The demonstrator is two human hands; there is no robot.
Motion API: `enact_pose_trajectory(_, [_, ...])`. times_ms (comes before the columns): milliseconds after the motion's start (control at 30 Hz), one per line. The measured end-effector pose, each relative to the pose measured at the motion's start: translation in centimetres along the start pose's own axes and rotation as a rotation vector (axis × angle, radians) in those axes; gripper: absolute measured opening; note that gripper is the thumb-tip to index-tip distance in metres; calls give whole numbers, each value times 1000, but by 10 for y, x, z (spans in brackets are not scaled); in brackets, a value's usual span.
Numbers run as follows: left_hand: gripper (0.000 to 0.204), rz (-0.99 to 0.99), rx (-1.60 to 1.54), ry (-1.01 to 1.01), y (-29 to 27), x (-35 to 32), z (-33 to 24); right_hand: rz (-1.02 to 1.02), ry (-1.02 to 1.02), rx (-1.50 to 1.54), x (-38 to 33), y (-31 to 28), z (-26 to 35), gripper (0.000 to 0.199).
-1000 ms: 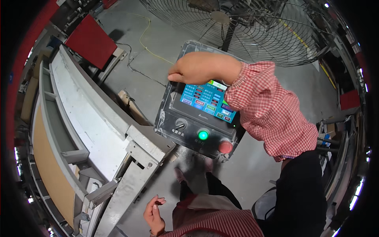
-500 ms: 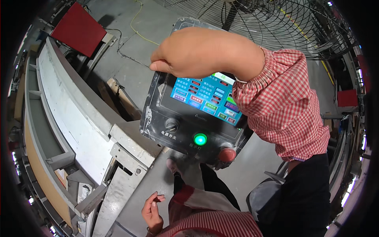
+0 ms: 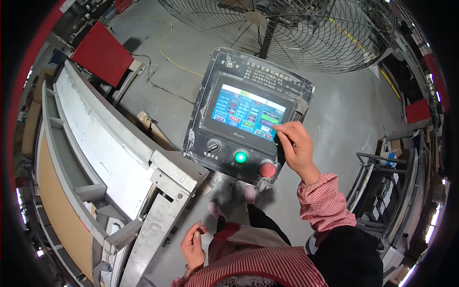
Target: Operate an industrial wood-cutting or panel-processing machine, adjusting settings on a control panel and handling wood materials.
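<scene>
A black control box [image 3: 191,143] with a worn, chipped edge stands in front of me. Its lit touch screen [image 3: 234,107] shows rows of coloured buttons and fields. My right hand [image 3: 299,148] is at the screen's lower right corner, index fingertip touching or just over a button there, thumb apart below; nothing is in it. Below the screen sit a rotary switch [image 3: 213,146], a glowing green lamp [image 3: 241,157] and a red push button [image 3: 267,170]. My left hand [image 3: 193,248] hangs low by my apron [image 3: 258,263], fingers loosely bent and apart, holding nothing.
A large wire-caged fan [image 3: 256,19] stands behind the box. Along the left runs a long white machine bed [image 3: 114,158] with a metal end. Farther back is a red panel [image 3: 103,55]; a yellow cable [image 3: 168,36] crosses the floor. Dark metal frames [image 3: 382,186] stand at right.
My right hand has drawn back from across the top of the box to the screen's lower right corner, uncovering the screen. The view has shifted; my left hand still hangs low.
</scene>
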State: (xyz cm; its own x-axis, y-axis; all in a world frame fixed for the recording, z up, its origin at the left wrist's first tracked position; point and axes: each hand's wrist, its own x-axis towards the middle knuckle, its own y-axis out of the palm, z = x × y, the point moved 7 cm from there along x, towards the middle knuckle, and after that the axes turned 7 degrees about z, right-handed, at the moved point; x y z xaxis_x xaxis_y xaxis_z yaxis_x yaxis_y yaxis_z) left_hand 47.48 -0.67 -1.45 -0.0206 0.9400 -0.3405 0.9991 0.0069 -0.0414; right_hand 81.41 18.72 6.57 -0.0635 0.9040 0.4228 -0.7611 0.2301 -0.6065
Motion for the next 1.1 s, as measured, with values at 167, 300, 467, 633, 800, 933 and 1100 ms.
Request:
enact_pose_trajectory(167, [29, -19, 6, 70, 2, -9, -13, -3, -8, -46, 4, 6, 8, 15])
enact_pose_trajectory(300, [29, 4, -19, 46, 7, -7, -21, 14, -27, -99, 7, 5, 2, 14])
enact_pose_trajectory(467, [28, -24, -34, 47, 2, -12, -27, 12, -20, -94, 8, 10, -2, 13])
enact_pose_trajectory(633, [28, -26, -63, 30, 0, -25, -26, 10, -147, -221, 10, 12, 15, 13])
enact_pose_trajectory(800, [29, -13, 107, 57, 4, -28, -21, 46, -56, -30, 5, -6, 11, 12])
enact_pose_trajectory(933, [30, -98, 101, 25, -5, -54, -44, 24, 6, 93, 1, -29, 38, 15])
enact_pose_trajectory(1100, [29, -245, -1, 80, -8, -94, -24, 72, -156, 214, -17, -23, 98, 15])
